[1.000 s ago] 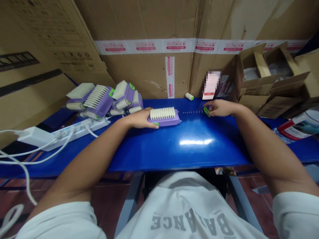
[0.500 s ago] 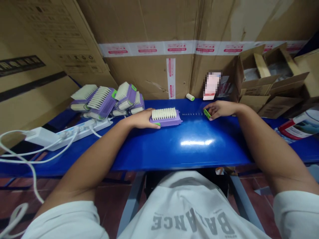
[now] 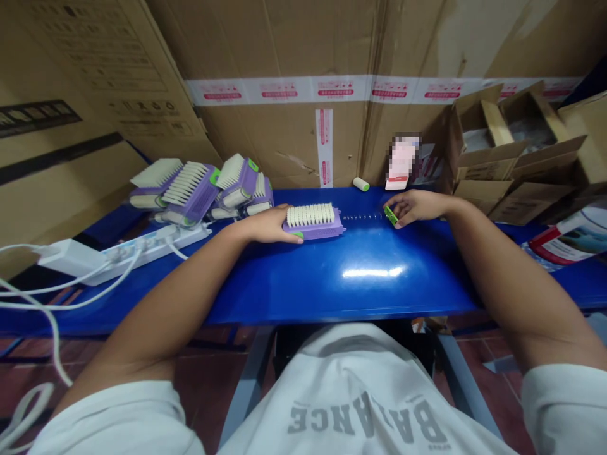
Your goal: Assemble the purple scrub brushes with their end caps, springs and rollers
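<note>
Purple brush point(image 3: 313, 218): lying at the middle of the frame on the blue desk point(image 3: 303, 284), showing pale bristles on top and pointing its pronged end rightward. Seeing a thin, springlike strand point(image 3: 363, 217) spanning the gap from that end to a small green piece point(image 3: 391, 215) right of centre; being unable to tell how either end is fastened.

Noticing a pile of similar brushes point(image 3: 192, 189) crowding the upper left, near the left wrist. Finding a white power strip point(image 3: 156, 246) below that pile, close beside the left forearm, with white cables point(image 3: 47, 308) trailing toward the left edge. Spotting a small white cylinder point(image 3: 359, 183) with a green end at the back of the desk, beyond the strand, and a phone point(image 3: 401, 167) with a pixelated screen standing near-upright to its right. Facing a cardboard wall point(image 3: 265, 139) across the upper frame, with opened boxes point(image 3: 519, 148) filling the upper right and a red-banded container point(image 3: 569, 237) at the right edge.

Gripping the brush by its left end with the left hand point(image 3: 269, 226), laying the thumb along the near side and hiding most fingers behind. Pinching the green piece between thumb and fingertips of the right hand point(image 3: 413, 207), curling the other fingers loosely, half open. Slanting both forearms inward from the lower corners.
</note>
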Demonstrator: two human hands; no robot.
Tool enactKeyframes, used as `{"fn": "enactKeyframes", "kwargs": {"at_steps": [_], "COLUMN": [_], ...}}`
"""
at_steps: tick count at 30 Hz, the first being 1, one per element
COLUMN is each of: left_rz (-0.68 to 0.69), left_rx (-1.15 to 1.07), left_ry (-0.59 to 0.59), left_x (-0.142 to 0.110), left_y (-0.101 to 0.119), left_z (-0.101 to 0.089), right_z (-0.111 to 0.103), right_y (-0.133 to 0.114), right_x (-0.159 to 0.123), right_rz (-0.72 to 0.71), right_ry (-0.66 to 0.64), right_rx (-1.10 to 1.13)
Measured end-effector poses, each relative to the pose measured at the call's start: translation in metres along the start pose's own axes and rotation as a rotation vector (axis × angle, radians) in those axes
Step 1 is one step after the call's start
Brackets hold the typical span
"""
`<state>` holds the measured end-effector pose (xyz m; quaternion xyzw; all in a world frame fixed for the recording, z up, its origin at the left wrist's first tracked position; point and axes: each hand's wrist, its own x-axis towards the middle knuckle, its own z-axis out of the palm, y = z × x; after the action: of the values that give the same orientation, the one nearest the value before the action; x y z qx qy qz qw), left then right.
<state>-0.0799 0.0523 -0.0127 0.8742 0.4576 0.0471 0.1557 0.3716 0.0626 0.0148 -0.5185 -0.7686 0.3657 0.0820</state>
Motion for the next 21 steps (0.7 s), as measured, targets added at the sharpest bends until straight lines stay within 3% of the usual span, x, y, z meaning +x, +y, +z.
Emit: {"fn": "enactKeyframes", "kwargs": {"at_steps": [21], "left_rz": [0.052], "left_rx": [-0.005], "left_ry": [0.002], "left_x": [0.0016], "left_y": [-0.0073], "left_z": [0.0024], "right_z": [0.0053], "right_y": [-0.0015], "right_x": [0.0062], "right_rz": [0.001], "right_ry": [-0.043], "right_rx": [0.086]}}
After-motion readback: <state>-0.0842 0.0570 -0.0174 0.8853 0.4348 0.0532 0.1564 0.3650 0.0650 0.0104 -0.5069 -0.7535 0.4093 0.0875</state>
